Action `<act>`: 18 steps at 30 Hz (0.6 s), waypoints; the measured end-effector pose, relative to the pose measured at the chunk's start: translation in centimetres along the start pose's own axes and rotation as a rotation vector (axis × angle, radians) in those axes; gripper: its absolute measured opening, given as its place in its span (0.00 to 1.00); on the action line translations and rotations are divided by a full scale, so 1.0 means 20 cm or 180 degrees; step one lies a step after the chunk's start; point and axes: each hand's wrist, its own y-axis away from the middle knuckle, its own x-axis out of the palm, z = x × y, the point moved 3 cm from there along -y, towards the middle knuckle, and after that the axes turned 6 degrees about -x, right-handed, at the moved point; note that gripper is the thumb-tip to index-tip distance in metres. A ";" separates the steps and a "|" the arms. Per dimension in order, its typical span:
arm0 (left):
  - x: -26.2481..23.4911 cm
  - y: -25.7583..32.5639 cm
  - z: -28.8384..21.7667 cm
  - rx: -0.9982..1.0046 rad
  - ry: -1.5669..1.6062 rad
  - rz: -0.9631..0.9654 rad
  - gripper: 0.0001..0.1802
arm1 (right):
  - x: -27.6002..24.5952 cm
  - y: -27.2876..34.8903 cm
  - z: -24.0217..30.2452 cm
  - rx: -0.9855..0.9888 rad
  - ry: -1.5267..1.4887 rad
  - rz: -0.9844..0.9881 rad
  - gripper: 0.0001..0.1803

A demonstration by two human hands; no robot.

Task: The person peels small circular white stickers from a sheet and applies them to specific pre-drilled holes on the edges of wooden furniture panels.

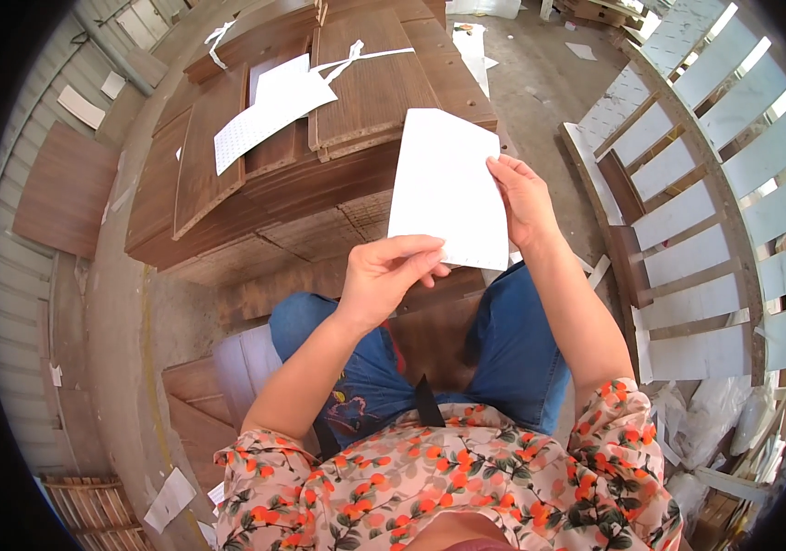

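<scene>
1. A blank-looking white sheet of paper (448, 188) is held up in front of me, above my lap and just right of the centre of the view; any fine marks on it are too faint to make out.
2. My left hand (391, 280) pinches the sheet's near edge, thumb and fingers closed on it.
3. My right hand (521, 197) grips the right edge near the far corner, its thumb on the facing side.
4. Below the sheet are my knees in blue jeans (526, 367), spread apart, and nearer still my pale shirt (466, 477) with its orange and green print.
5. Beyond the sheet, to the left, stands a large stack of brown wood-grain boards (370, 96). White papers (260, 129) lie on it, beside a knotted white strap (356, 57).
6. To the right, a slatted rack (737, 253) carries pale panels (687, 223), with crumpled clear plastic (714, 413) near its lower end.
7. To the far left, a brown panel (69, 188) leans against a ribbed wall (11, 367); a loose paper piece (169, 500) lies on the floor (126, 367).
</scene>
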 end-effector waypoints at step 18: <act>-0.03 0.23 -0.08 0.0946 -0.0631 -0.1080 0.10 | 0.11 0.41 0.08 -0.0184 0.1035 0.1666 0.16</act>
